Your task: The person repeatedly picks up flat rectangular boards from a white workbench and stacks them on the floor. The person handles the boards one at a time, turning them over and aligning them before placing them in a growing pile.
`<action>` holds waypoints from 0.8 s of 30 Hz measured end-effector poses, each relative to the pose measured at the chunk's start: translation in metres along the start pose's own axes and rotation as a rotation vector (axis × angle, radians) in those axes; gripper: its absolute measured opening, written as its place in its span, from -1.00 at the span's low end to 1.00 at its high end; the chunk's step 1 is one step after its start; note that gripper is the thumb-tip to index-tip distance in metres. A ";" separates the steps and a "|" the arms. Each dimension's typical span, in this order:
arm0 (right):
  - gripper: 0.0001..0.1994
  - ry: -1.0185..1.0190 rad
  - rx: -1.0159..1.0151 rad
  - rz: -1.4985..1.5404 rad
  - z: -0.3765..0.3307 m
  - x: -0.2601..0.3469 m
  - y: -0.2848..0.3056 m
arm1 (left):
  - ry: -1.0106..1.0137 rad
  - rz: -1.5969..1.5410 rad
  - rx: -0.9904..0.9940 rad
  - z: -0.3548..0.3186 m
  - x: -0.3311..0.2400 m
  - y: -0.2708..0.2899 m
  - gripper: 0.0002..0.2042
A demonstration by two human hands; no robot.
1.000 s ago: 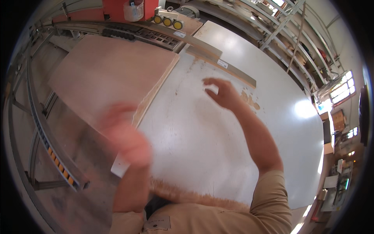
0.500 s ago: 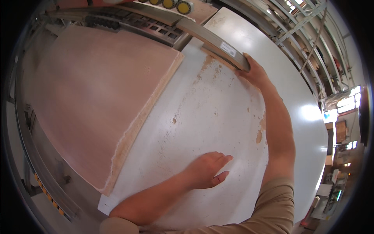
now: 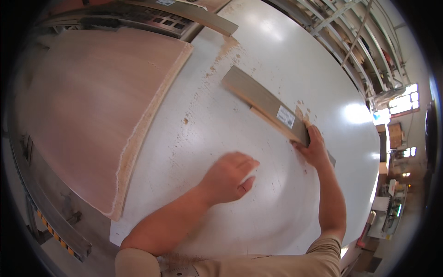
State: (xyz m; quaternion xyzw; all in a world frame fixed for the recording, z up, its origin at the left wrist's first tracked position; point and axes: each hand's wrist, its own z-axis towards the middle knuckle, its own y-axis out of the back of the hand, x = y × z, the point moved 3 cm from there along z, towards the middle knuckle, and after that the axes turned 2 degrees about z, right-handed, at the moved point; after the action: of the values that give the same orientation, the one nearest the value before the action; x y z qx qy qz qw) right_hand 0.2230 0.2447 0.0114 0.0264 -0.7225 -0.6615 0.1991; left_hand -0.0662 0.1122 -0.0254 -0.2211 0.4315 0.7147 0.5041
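Observation:
My right hand (image 3: 315,147) grips the near end of a long grey-brown board (image 3: 256,91), its thumb on one side and its fingers on the other. A white label (image 3: 285,116) is stuck on the board's top face. Along the left side, a thinner strip with a tan edge (image 3: 271,123) shows beneath it. A grey end also shows just past my right wrist. My left hand (image 3: 228,177) hangs over the white table (image 3: 221,217), thumb and fingers apart, holding nothing; it is slightly blurred.
A large pinkish-brown sheet (image 3: 101,111) with a rough, pale edge lies on the left. Another grey-brown board (image 3: 198,16) sits by the machine (image 3: 161,19) at the far side. Brown dust (image 3: 226,48) is scattered over the table. Metal racking (image 3: 355,46) stands at the far right.
My right hand has drawn the labelled board toward me, away from the machine, onto the middle of the white table. My left hand has shifted slightly up and left, still holding nothing.

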 end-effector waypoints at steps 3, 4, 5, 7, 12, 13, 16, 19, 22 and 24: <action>-0.16 0.088 0.021 0.005 -0.050 0.024 -0.006 | -0.006 0.203 -0.397 0.005 0.017 0.031 -0.57; -0.15 0.062 0.048 -0.001 -0.065 0.026 -0.009 | 0.102 0.232 -0.449 0.004 0.029 0.038 -0.50; -0.11 0.077 0.096 0.051 -0.080 0.030 -0.014 | 0.267 0.210 -0.448 0.002 0.040 0.045 -0.48; -0.09 0.229 0.109 0.095 -0.107 0.025 -0.011 | 0.407 -0.024 -0.384 -0.003 0.056 0.048 -0.53; -0.37 -0.611 -0.396 0.293 -0.169 -0.067 0.031 | 0.513 -0.213 -0.144 -0.002 0.053 0.031 -0.63; -0.42 -0.959 -0.588 0.415 -0.188 -0.082 0.031 | 0.442 -0.203 -0.109 0.001 0.048 0.030 -0.65; -0.44 -1.070 -0.469 0.755 -0.211 -0.091 0.014 | 0.371 -0.093 -0.124 0.011 0.030 0.029 -0.68; -0.47 -0.973 -0.477 0.859 -0.216 -0.074 -0.005 | 0.426 0.062 -0.045 0.006 0.021 0.024 -0.72; -0.50 -0.903 -0.464 0.666 -0.216 -0.061 -0.013 | 0.310 0.161 -0.101 -0.002 0.012 0.014 -0.75; -0.52 -0.882 -0.463 0.552 -0.215 -0.057 -0.016 | 0.333 0.140 -0.162 -0.007 0.014 0.011 -0.75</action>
State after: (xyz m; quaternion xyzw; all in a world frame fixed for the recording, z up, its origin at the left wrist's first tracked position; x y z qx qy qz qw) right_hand 0.3409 0.0571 -0.0088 -0.4865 -0.5537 -0.6743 0.0447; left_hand -0.0820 0.1122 -0.0353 -0.3455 0.4645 0.7340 0.3552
